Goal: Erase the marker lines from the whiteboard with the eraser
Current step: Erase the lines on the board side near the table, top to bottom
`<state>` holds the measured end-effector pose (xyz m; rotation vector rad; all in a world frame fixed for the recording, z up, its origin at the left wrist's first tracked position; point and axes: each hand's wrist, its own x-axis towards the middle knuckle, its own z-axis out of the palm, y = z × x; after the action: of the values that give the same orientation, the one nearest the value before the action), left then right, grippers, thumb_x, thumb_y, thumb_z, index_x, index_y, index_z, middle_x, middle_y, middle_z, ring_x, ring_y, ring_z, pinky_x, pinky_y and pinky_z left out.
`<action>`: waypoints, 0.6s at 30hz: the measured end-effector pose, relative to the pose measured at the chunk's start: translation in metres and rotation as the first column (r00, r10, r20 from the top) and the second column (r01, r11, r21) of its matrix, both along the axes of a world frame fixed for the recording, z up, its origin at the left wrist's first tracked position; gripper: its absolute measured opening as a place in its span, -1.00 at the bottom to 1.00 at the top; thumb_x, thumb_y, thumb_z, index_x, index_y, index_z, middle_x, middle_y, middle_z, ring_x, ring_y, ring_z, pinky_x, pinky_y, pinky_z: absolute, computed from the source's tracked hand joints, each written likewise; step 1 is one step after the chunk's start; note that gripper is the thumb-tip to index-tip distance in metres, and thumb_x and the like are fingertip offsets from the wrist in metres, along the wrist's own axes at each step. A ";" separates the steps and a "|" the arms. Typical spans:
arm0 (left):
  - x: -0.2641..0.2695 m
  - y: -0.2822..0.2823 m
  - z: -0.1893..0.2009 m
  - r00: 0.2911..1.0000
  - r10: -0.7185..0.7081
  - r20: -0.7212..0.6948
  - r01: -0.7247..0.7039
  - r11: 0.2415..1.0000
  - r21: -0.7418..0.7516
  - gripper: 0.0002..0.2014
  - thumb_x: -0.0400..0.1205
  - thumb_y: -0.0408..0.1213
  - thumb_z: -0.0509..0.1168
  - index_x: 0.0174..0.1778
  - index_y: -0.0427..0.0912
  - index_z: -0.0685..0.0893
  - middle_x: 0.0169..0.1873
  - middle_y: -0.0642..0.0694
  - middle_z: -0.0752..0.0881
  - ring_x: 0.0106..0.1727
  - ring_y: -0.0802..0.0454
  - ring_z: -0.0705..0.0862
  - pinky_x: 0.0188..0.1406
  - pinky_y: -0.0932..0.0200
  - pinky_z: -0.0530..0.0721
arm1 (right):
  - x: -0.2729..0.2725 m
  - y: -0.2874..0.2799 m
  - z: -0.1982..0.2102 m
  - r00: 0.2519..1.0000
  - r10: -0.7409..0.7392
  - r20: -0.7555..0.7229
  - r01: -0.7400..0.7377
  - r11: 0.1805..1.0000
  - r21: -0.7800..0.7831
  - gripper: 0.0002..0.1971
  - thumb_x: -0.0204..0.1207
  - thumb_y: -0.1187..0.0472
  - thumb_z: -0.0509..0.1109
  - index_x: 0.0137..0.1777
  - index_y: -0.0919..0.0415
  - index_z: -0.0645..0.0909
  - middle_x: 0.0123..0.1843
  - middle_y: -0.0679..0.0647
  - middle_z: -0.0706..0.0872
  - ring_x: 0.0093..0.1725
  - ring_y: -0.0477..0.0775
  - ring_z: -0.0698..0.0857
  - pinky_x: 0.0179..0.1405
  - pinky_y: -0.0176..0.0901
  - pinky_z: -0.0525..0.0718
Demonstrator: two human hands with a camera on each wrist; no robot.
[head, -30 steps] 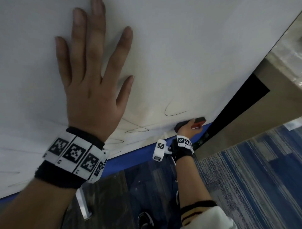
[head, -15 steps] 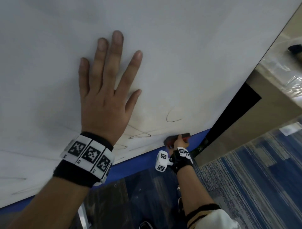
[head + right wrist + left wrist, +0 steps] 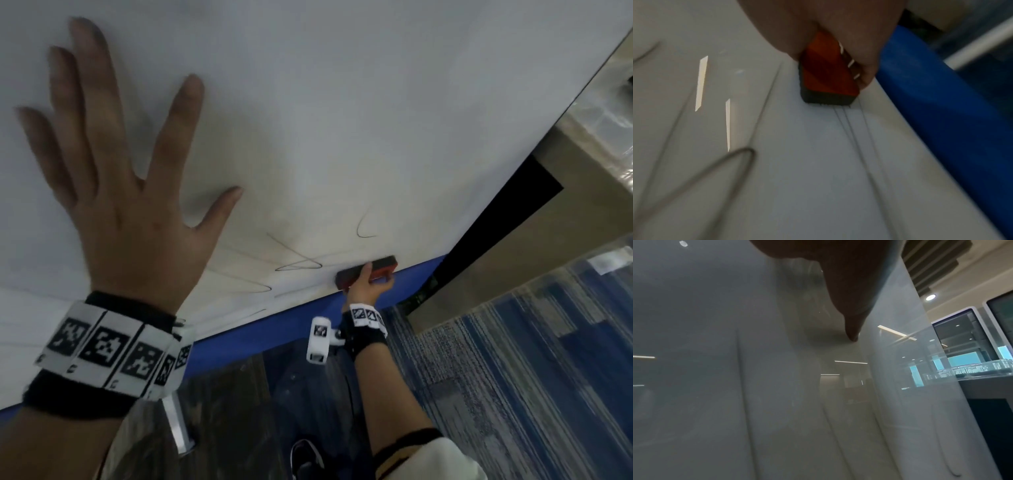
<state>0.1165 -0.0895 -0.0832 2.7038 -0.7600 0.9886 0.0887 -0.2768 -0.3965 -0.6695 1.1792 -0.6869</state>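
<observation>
From the head view, my left hand (image 3: 130,205) lies flat against the smooth white whiteboard (image 3: 342,102), fingers straight and spread, holding nothing. Low on the board my right hand (image 3: 364,291) grips the eraser (image 3: 380,265), a slim rectangular block with a red back, pressed to the surface just above the blue bottom edge (image 3: 260,329). Thin looping marker lines (image 3: 298,265) sit to its left, between my two hands.

From the left wrist, only a fingertip (image 3: 853,334) shows, touching the glossy board, which mirrors the ceiling lights.

From the right wrist, my fingers (image 3: 867,71) curl round the red plastic body of the eraser, its dark felt pad (image 3: 826,99) flat on the board. Faint grey streaks run out from under the pad, and a rounded marker loop (image 3: 748,152) lies well to the side.
</observation>
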 end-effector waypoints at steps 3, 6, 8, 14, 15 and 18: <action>0.005 -0.001 -0.003 1.000 0.003 0.024 -0.004 1.000 0.021 -0.24 0.71 0.32 0.23 0.76 0.19 0.08 0.67 -0.56 0.18 0.70 -0.58 0.18 0.53 -0.63 0.29 | 0.015 0.000 0.000 0.996 -0.053 -0.070 0.063 0.987 0.146 -0.35 0.63 0.11 0.47 0.63 0.06 0.25 0.54 0.25 0.52 0.42 0.30 0.60 0.47 0.40 0.58; 0.005 -0.002 -0.004 0.999 -0.001 0.037 0.000 1.000 0.019 -0.26 0.72 0.30 0.24 0.75 0.13 0.13 0.66 -0.58 0.20 0.69 -0.59 0.20 0.51 -0.64 0.29 | 0.016 0.022 0.075 0.997 -0.008 0.072 0.024 0.975 -0.221 -0.35 0.72 0.18 0.37 0.67 -0.04 0.09 0.55 0.20 0.44 0.42 0.18 0.59 0.47 0.06 0.61; 0.006 -0.001 -0.004 0.999 -0.003 0.033 0.003 1.000 0.026 -0.25 0.72 0.29 0.24 0.76 0.14 0.11 0.66 -0.57 0.19 0.70 -0.58 0.19 0.51 -0.64 0.28 | 0.010 0.039 0.104 0.980 0.134 0.145 -0.045 0.866 -0.497 -0.40 0.70 0.11 0.38 0.59 -0.21 0.13 0.54 0.19 0.44 0.44 0.15 0.58 0.40 -0.01 0.68; 0.007 0.000 -0.008 0.997 -0.026 0.075 0.023 0.999 0.035 -0.25 0.73 0.22 0.30 0.76 0.04 0.20 0.65 -0.59 0.22 0.68 -0.58 0.19 0.52 -0.68 0.23 | -0.003 0.039 0.025 0.993 0.081 -0.089 -0.102 0.956 -0.274 -0.33 0.72 0.14 0.36 0.73 0.07 0.10 0.61 0.29 0.43 0.49 0.32 0.56 0.51 0.05 0.56; 0.007 0.000 -0.008 0.996 -0.025 0.083 0.021 0.999 0.040 -0.25 0.72 0.22 0.32 0.76 0.03 0.21 0.65 -0.60 0.22 0.68 -0.57 0.19 0.53 -0.68 0.21 | -0.004 0.038 0.014 0.987 0.095 -0.128 -0.114 0.982 -0.148 -0.33 0.74 0.20 0.35 0.74 0.19 0.10 0.62 0.33 0.43 0.50 0.34 0.55 0.46 -0.08 0.52; 0.009 -0.001 -0.009 0.995 -0.022 0.092 0.018 0.999 0.047 -0.24 0.71 0.20 0.34 0.76 0.01 0.23 0.65 -0.60 0.22 0.68 -0.54 0.17 0.58 -0.66 0.16 | 0.004 0.032 0.020 0.982 0.071 -0.176 -0.076 0.997 -0.023 -0.35 0.76 0.22 0.32 0.73 0.29 0.09 0.60 0.34 0.44 0.50 0.33 0.55 0.48 -0.09 0.49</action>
<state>0.1258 -0.0904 -0.0925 2.6991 -0.8344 1.1124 0.0925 -0.2450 -0.3762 -0.8078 1.3013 -0.5926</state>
